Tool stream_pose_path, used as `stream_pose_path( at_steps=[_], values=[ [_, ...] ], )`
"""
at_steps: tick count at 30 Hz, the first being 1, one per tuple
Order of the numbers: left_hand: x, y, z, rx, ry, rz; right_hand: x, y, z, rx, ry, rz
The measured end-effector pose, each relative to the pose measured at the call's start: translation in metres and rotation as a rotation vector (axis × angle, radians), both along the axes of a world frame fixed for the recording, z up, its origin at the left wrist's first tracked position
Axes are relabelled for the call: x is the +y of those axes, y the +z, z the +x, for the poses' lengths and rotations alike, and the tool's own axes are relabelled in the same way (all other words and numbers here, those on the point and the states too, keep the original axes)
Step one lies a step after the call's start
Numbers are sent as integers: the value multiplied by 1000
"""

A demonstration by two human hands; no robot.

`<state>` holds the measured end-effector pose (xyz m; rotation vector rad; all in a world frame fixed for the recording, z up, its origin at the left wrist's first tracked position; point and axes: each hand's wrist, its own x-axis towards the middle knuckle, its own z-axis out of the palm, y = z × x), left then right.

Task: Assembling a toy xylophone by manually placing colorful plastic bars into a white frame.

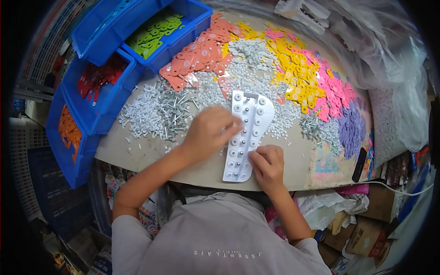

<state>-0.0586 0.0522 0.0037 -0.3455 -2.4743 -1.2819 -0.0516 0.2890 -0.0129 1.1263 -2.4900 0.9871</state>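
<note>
A white plastic holder (247, 130) with a curved right side lies lengthwise in front of me on the table. Round white caps line both its long sides, and a row of metal pins runs down its middle groove. My left hand (211, 133), a little blurred, reaches over the holder's left edge with thumb and fingertips pinched near the middle row. Whatever is in that pinch is too small to make out. My right hand (268, 166) is curled at the holder's lower right edge, its thumb and fingertips closed on the rim.
White plastic pins (142, 112) and metal pins (176, 110) are heaped at left, small white caps (215, 91) behind. Coral (197, 59), yellow (300, 75), pink (332, 91) and purple pieces (352, 126) spread across the back and right. Blue bins (133, 78) stand left; a black object (360, 165) lies right.
</note>
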Motion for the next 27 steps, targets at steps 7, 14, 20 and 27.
stream_pose_path(
  at_steps=[7,14,20,27],
  values=[
    [-39,4,-107,-106,187,-79,5,5,-6,98,135,67],
    [-53,-37,-167,-5,149,-359,16,20,-2,220,216,273],
    [-52,-42,-175,-45,119,-442,16,25,-20,315,316,280],
    [-45,-23,-152,-77,241,-334,-41,40,-119,246,59,35]
  ],
)
